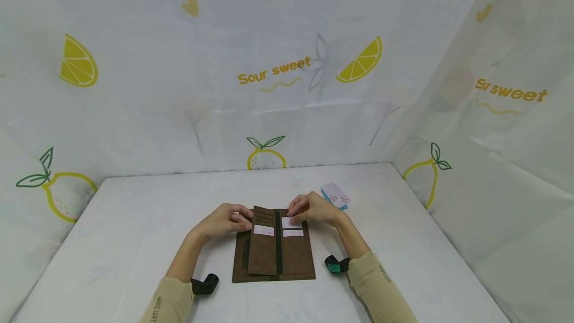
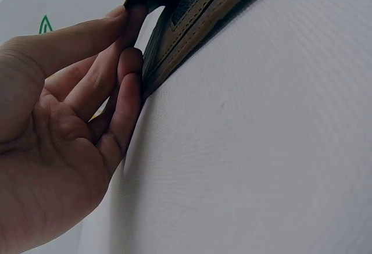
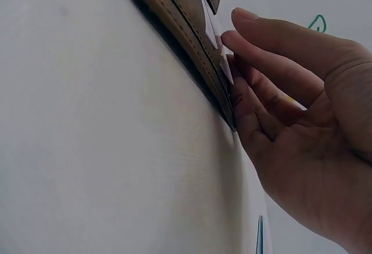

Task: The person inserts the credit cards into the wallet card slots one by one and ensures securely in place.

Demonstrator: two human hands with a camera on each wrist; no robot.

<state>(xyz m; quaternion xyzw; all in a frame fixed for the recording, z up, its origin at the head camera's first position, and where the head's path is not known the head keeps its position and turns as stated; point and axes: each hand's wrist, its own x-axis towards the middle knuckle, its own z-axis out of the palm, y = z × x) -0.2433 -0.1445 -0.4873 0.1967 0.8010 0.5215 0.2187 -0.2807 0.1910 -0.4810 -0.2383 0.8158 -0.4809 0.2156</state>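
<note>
A brown long wallet (image 1: 293, 258) lies spread on the table, its inner flap raised on the left. My left hand (image 1: 224, 224) pinches that flap's upper left edge between thumb and fingers, as the left wrist view shows. White cards stick out of the slots: one card (image 1: 263, 230) on the flap, a lower card (image 1: 293, 233) and an upper card (image 1: 287, 223) on the right side. Against the upper card rest the fingertips of my right hand (image 1: 316, 209). In the right wrist view its thumb stands apart from the card (image 3: 226, 69), fingers slightly bent.
Beyond my right hand, a pinkish printed card (image 1: 335, 193) overlaps a blue card (image 1: 344, 207) on the white table (image 1: 148, 233). A white cloth (image 1: 179, 113) with lemon prints hangs behind the table and along the sides. Black wrist cameras (image 1: 205, 284) sit at both sleeves.
</note>
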